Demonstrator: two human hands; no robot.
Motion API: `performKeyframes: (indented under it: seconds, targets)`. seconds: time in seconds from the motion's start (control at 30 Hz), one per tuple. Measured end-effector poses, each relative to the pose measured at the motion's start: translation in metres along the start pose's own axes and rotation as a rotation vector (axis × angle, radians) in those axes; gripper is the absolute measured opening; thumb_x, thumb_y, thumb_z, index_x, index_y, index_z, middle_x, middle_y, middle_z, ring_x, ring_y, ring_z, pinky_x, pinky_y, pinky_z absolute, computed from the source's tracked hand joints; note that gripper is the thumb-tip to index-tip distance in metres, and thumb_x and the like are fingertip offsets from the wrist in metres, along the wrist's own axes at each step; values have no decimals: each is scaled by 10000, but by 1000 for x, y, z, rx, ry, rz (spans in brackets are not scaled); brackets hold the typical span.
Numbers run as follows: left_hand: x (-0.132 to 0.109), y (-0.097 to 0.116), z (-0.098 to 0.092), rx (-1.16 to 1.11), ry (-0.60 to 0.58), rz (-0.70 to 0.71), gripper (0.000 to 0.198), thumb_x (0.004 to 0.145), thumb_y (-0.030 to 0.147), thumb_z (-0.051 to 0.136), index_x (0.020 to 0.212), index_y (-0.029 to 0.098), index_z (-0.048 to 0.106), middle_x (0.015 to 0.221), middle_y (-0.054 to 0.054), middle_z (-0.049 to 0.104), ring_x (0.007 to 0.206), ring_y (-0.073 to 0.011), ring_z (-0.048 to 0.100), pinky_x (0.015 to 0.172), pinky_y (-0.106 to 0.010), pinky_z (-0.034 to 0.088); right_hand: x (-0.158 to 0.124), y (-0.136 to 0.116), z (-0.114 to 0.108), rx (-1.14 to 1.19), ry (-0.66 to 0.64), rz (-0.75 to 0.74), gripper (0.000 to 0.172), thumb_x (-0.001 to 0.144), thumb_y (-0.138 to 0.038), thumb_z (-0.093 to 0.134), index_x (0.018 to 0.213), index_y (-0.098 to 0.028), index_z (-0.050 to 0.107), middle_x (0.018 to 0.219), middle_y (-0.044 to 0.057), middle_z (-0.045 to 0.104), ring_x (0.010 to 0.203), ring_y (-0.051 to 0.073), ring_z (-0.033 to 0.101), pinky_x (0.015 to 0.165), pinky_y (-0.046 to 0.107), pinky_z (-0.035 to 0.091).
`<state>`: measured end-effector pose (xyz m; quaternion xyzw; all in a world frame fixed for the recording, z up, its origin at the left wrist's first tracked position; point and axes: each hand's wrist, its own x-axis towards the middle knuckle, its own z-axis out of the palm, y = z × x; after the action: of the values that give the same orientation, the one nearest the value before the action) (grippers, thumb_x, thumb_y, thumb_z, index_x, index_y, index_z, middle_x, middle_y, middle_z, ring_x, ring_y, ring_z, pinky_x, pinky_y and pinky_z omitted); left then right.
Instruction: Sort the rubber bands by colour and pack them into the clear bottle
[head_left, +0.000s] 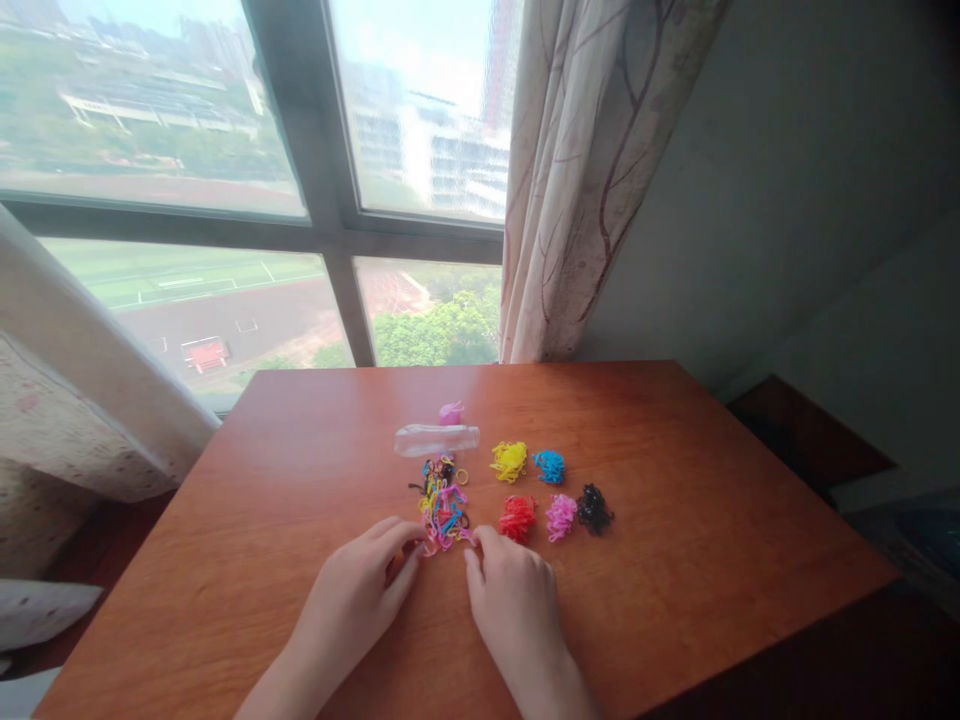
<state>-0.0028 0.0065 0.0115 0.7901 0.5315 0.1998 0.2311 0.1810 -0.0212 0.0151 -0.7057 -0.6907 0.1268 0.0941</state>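
No text, label, brand, number or sign is legible in the head view.

A reddish-brown wooden table stood before a large window, and daylight laid a pale sheen on its far left part. Thick grey frames divided the glass into panes. Outside, hazy buildings rose under a bright sky; lower down lay a green sports field with white lines and, to its right, leafy trees. A pale curtain with a dark branch pattern hung right of the window, and a speckled left curtain hung opposite. Farther right, a plain grey wall stood in shadow, with a dark brown panel low against it.
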Motion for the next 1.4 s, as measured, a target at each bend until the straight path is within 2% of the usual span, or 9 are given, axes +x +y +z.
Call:
performKeyframes:
  seconds: [0.23,0.4,0.53,0.67,0.77,0.87,1.1,1.4]
  targets:
    - [-2,0,1,4,2,-6,206,931,264,463,968,254,666,839,7,688,684,-141,636,651,-220,460,2,-1,4,-6,33,11,154,935,-158,523,861,-236,634,777,13,723,698,180,677,554,247,287]
    - [-1,-3,3,11,-11,1,211,934,259,454,979,259,661,847,11,685,688,-139,637,647,-218,456,-5,10,5,78,159,-41,169,920,-143,530,821,-235,631,724,-14,707,649,157,662,563,251,288]
    - [-2,-4,4,40,-8,3,210,934,273,451,962,257,659,812,13,675,658,-141,628,621,-222,445,-12,41,1,119,330,-79,200,945,-216,486,800,-233,624,671,-21,685,563,144,635,557,263,296]
    - [-2,-4,4,43,-7,8,219,936,276,439,957,255,657,823,11,677,656,-140,626,626,-224,446,-13,83,-4,38,464,-27,263,973,-301,430,838,-235,646,663,-7,693,551,157,641,548,265,312]
    - [-3,-4,4,45,-13,-6,227,940,288,433,961,254,656,826,8,678,654,-140,624,626,-228,445,-10,105,-7,-25,497,11,284,977,-325,419,842,-238,654,652,-7,691,526,160,628,526,268,307]
    - [-2,-5,4,57,-22,-24,218,936,298,441,965,252,652,823,8,676,663,-143,623,633,-232,443,-8,113,-6,-38,497,30,287,975,-340,425,834,-240,655,641,-9,685,505,158,612,508,270,293]
    - [-1,-4,2,143,-44,-79,174,905,297,464,880,246,628,789,18,655,668,-147,626,606,-233,420,-10,95,-4,99,503,-11,248,972,-318,443,878,-229,654,676,2,691,568,161,639,550,255,337]
    - [-2,-5,2,149,-106,-88,184,919,375,472,955,268,618,847,19,662,726,-159,648,635,-240,438,-16,49,8,261,389,-147,218,955,-215,439,833,-225,619,655,-23,644,559,137,597,584,264,307]
